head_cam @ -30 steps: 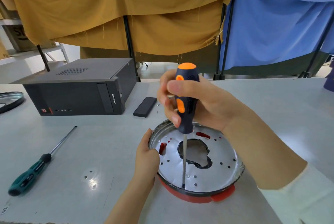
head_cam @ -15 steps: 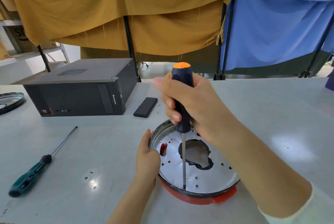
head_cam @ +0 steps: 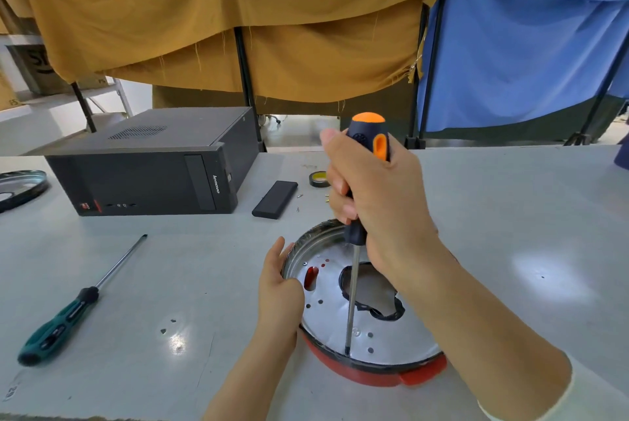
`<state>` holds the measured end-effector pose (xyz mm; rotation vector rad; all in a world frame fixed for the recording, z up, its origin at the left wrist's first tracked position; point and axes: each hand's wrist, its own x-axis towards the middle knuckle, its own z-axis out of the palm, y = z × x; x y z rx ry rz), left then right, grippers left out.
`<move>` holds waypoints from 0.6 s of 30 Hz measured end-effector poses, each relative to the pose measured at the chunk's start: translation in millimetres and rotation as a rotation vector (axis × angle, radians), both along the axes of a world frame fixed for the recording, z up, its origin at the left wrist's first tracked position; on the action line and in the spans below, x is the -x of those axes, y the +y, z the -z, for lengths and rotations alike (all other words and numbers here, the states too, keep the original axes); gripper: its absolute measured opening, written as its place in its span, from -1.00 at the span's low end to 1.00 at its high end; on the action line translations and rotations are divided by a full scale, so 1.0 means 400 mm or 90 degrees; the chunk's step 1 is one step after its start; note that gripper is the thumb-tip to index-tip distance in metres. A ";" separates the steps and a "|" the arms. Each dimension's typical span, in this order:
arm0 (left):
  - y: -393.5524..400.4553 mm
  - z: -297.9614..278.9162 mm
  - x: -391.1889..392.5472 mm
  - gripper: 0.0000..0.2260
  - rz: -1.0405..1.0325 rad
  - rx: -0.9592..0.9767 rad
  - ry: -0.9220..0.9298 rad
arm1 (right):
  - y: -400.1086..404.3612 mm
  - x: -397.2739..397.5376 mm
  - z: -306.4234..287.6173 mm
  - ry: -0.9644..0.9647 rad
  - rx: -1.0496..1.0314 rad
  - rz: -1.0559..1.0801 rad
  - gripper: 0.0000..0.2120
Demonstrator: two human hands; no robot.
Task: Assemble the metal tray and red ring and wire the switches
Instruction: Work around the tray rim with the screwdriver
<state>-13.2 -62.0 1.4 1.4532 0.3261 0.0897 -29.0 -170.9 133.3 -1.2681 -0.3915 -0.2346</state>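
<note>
Right hand: we clasp the orange-black screwdriver, tip on metal tray.
Left hand: we hold the tray's left rim.
Red ring: under tray.

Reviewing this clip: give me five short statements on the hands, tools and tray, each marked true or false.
1. The right hand grips the orange-and-black screwdriver. True.
2. Its tip meets the round metal tray near the front rim. True.
3. The left hand holds the green-handled screwdriver. False: that tool lies on the table; the left hand holds the tray's rim.
4. The tray sits on the red plastic ring. True.
5. The black desktop computer case stands right of the tray. False: it is to the far left.
</note>
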 end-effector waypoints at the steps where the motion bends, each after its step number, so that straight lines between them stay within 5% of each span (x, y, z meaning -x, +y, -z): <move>1: 0.001 0.001 -0.001 -0.36 0.000 0.000 -0.003 | -0.002 0.003 0.001 -0.006 0.002 0.036 -0.74; 3: 0.004 0.000 -0.002 -0.36 0.011 -0.019 -0.003 | -0.011 0.001 -0.004 -0.017 0.050 0.006 -0.76; 6: 0.010 -0.001 -0.005 -0.37 0.035 -0.054 0.003 | -0.032 -0.022 -0.027 0.000 0.121 -0.249 -0.77; 11: 0.012 0.001 -0.005 -0.36 0.049 -0.059 -0.010 | -0.041 -0.049 -0.032 0.060 0.058 -0.545 -0.84; 18: 0.003 0.007 -0.005 -0.36 -0.002 -0.019 -0.019 | 0.004 -0.017 0.003 0.014 0.001 -0.154 -0.68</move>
